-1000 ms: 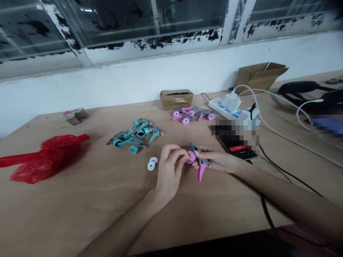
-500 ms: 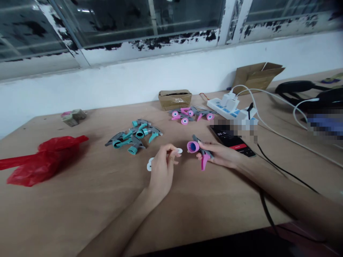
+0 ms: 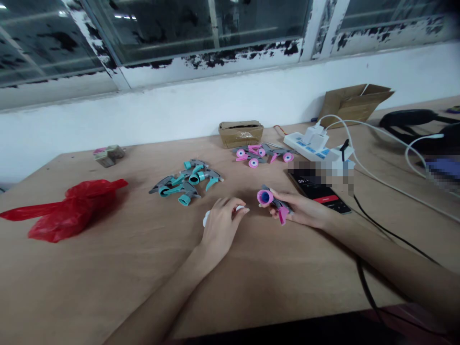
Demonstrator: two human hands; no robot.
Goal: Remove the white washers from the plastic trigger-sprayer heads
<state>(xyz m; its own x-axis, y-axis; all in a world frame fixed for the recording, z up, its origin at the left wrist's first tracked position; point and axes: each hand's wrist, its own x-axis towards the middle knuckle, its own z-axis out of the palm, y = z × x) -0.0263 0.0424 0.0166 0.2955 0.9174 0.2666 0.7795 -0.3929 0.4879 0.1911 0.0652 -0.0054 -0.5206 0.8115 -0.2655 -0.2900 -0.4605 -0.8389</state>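
Note:
My right hand (image 3: 300, 210) grips a grey trigger sprayer head with a pink cap and pink trigger (image 3: 272, 202), its blue-centred cap opening facing left. My left hand (image 3: 222, 224) rests low over the table just left of it, fingers curled, pinching a small white ring (image 3: 239, 208) at the fingertips. Another white ring (image 3: 206, 219) peeks out from behind the left hand. A pile of teal and grey sprayer heads (image 3: 187, 181) lies behind the left hand. Several pink and grey sprayer heads (image 3: 262, 154) lie farther back.
A red plastic bag (image 3: 72, 208) lies at the left. A phone (image 3: 321, 191), a white power strip (image 3: 316, 146) with cables, a small taped box (image 3: 240, 133) and an open carton (image 3: 354, 103) sit at the back right. A black cable (image 3: 377, 230) runs under my right forearm.
My left hand pulled away from the pink cap with a white ring and dropped toward the table. My right hand turned the sprayer head so its cap opening faces left.

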